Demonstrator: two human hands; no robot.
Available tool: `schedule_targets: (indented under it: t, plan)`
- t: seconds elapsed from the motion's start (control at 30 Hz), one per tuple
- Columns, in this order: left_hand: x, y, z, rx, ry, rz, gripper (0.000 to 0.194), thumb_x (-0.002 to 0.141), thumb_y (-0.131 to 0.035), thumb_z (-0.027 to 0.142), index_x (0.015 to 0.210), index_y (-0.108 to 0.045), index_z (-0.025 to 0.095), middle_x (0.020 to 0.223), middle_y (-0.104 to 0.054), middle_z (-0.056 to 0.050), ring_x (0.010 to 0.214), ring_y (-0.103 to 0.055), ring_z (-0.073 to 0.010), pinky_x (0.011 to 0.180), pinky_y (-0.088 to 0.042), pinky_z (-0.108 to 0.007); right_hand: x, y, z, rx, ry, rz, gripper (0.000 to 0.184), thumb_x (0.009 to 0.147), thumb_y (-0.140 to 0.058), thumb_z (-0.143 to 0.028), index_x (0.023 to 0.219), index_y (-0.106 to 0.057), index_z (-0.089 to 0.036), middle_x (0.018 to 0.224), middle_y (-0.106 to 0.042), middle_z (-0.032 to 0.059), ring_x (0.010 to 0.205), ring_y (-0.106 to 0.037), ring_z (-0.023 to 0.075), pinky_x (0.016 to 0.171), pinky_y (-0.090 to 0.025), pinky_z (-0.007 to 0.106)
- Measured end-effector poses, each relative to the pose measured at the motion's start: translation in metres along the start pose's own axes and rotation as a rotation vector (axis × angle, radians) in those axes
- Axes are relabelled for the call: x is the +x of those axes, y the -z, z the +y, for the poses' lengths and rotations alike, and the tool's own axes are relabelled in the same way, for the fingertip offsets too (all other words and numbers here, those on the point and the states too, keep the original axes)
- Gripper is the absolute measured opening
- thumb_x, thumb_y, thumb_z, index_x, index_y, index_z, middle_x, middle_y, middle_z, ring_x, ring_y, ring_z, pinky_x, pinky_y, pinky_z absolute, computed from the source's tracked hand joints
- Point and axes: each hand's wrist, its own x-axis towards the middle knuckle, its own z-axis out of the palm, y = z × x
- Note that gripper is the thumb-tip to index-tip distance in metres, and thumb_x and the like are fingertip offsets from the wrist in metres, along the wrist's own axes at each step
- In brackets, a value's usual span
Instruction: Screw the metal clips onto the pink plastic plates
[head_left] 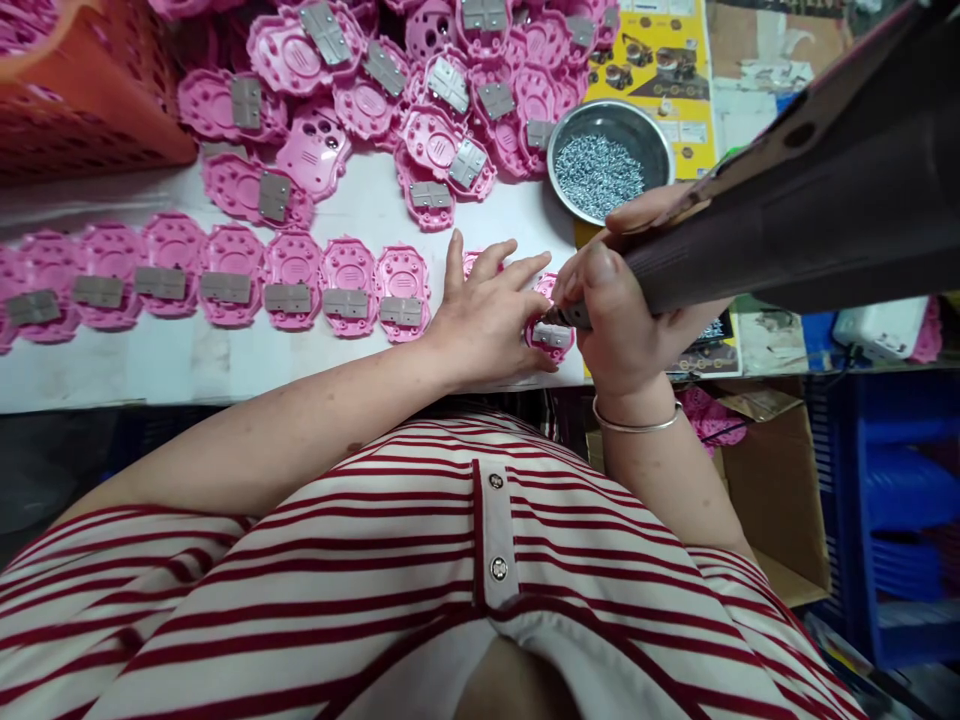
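Note:
My left hand (491, 315) pinches a small pink plastic housing (553, 350) with a grey metal plate between thumb and forefinger, its other fingers spread over the white tabletop. Another pink housing (472, 262) lies partly hidden under those fingers. My right hand (622, 310) is wrapped round a dark power screwdriver (780, 220), whose body slants up to the right. The bit (553, 316) points down at the pinched housing near its metal plate; whether a screw sits under it cannot be made out. Just beyond my right hand stands a metal bowl (559, 185) of small silvery screws.
Pink housings with metal plates (348, 285) stand in a row along the table's left. More housings are heaped (435, 130) at the back, beside an orange basket (97, 110). A yellow printed sheet (690, 100) lies right. Below are a cardboard box (780, 490) and blue crates (900, 480).

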Motion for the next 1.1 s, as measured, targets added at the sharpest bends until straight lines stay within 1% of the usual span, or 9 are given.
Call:
schedule_targets:
  t: [0.2,0.33,0.4,0.47,0.63,0.77,0.87,1.03,1.1]
  plan:
    - [0.0,-0.004,-0.001,-0.012,-0.015,0.026,0.035,0.074,-0.078,0.049,0.102,-0.073,0.029,0.15,-0.048,-0.003,0.145,-0.025,-0.042,0.116,0.003,-0.074,-0.003,0.0,0.0,0.086,0.01,0.094,0.026,0.075,-0.069,-0.044,0.096,-0.057,-0.036,0.07,-0.056,-0.0063,0.052,-0.056,0.0134,0.087,-0.061,0.045]
    - [-0.003,-0.008,0.001,0.03,-0.049,0.043,0.035,0.077,-0.075,0.051,0.103,-0.073,0.027,0.148,-0.051,-0.006,0.144,-0.029,-0.0415,0.117,0.0,-0.074,0.003,0.006,-0.024,0.155,0.07,0.134,0.025,0.076,-0.069,-0.04,0.1,-0.064,-0.037,0.083,-0.061,-0.005,0.045,-0.045,0.008,0.053,-0.054,0.033]
    - [0.001,-0.001,-0.002,0.046,-0.045,0.06,0.036,0.077,-0.073,0.055,0.099,-0.073,0.026,0.148,-0.05,-0.005,0.144,-0.029,-0.0409,0.118,0.0,-0.072,0.006,0.013,-0.036,0.219,0.081,0.155,0.022,0.077,-0.068,-0.031,0.098,-0.065,-0.035,0.066,-0.05,-0.0057,0.047,-0.047,0.008,0.045,-0.045,0.026]
    - [0.012,0.017,-0.01,0.07,0.015,0.112,0.041,0.077,-0.071,0.061,0.1,-0.072,0.026,0.149,-0.048,-0.004,0.145,-0.026,-0.0396,0.12,0.004,-0.069,0.008,0.023,-0.043,0.234,0.121,0.148,0.005,0.08,-0.063,-0.029,0.084,-0.066,-0.031,0.058,-0.039,-0.0051,0.046,-0.042,0.0059,0.045,-0.041,0.023]
    - [0.039,0.086,-0.043,0.195,0.371,0.517,0.073,0.09,-0.06,0.057,0.148,-0.038,0.019,0.161,-0.026,-0.003,0.148,-0.018,-0.0327,0.122,0.002,-0.058,0.004,0.037,-0.044,0.116,0.179,0.207,0.028,0.083,-0.056,-0.03,0.057,-0.054,-0.022,0.055,-0.027,-0.0031,0.042,-0.035,0.0057,0.041,-0.037,0.024]
    - [0.02,0.09,-0.053,0.098,0.123,0.23,0.056,0.088,-0.065,0.049,0.135,-0.057,0.02,0.136,-0.059,-0.004,0.129,-0.05,-0.0258,0.117,-0.031,-0.047,-0.001,0.034,-0.051,0.211,0.042,0.265,0.007,0.077,-0.067,-0.025,0.084,-0.067,-0.026,0.056,-0.039,-0.0054,0.042,-0.041,0.0074,0.044,-0.038,0.027]
    - [-0.005,0.06,-0.047,0.208,0.009,0.009,0.069,0.076,-0.077,0.052,0.135,-0.058,0.022,0.128,-0.065,-0.009,0.131,-0.047,-0.0354,0.12,-0.014,-0.062,-0.003,0.033,-0.055,0.211,0.01,0.301,0.02,0.075,-0.07,-0.023,0.093,-0.068,-0.029,0.058,-0.047,-0.0059,0.046,-0.047,0.0093,0.046,-0.04,0.029]
    - [-0.018,0.026,-0.035,0.253,0.003,-0.019,0.062,0.07,-0.076,0.058,0.12,-0.066,0.023,0.128,-0.061,-0.011,0.13,-0.044,-0.0388,0.12,-0.012,-0.063,-0.005,0.047,-0.046,0.195,0.147,0.284,0.004,0.077,-0.068,-0.029,0.077,-0.066,-0.026,0.056,-0.043,-0.0042,0.045,-0.042,0.0074,0.043,-0.038,0.027]
    - [-0.014,0.022,-0.03,0.242,-0.002,-0.025,0.059,0.071,-0.074,0.06,0.116,-0.067,0.023,0.126,-0.06,-0.011,0.128,-0.045,-0.0384,0.119,-0.014,-0.062,-0.007,0.052,-0.045,0.149,0.153,0.265,0.024,0.077,-0.067,-0.035,0.059,-0.059,-0.021,0.053,-0.033,-0.0031,0.042,-0.037,0.0067,0.041,-0.034,0.027]
